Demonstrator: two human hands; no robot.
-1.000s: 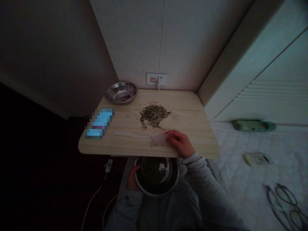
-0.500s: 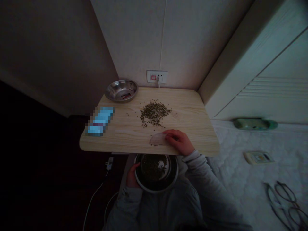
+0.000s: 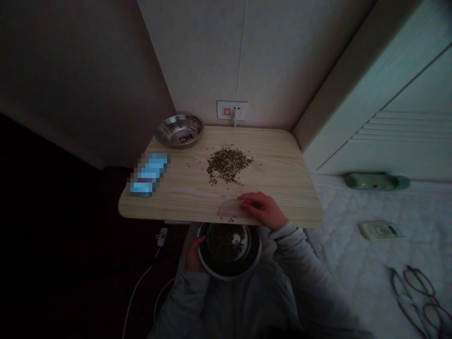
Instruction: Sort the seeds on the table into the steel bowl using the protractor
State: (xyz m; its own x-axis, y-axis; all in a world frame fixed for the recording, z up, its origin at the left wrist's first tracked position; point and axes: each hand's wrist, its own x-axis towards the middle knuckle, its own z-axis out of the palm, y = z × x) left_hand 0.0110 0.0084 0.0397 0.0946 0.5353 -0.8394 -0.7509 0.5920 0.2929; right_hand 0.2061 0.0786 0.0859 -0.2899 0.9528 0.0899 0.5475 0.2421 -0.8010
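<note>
My left hand (image 3: 195, 256) is closed on the rim of a metal bowl (image 3: 257, 252), held at my lap just below the table's front edge. Dark small grains lie inside the bowl. Between the fingertips of my right hand (image 3: 264, 210) is a thin, translucent, rounded plastic scraper (image 3: 229, 208), resting near the front edge of the table. A few loose grains sit beside the scraper, close to that edge. Beyond it, a scattered pile of dark green beans or seeds (image 3: 228, 164) spreads over the table's middle.
An empty steel bowl (image 3: 180, 132) stands at the wooden table's (image 3: 282, 165) back left. A blurred-out phone (image 3: 150, 174) lies on the left. A wall socket (image 3: 232, 110) is behind. On the white bedding are a green case (image 3: 376, 181), a small box (image 3: 380, 230) and glasses (image 3: 418, 282).
My right hand has drawn the scraper slightly toward the table's front edge, and several grains now show at that edge. My left hand stays on the bowl.
</note>
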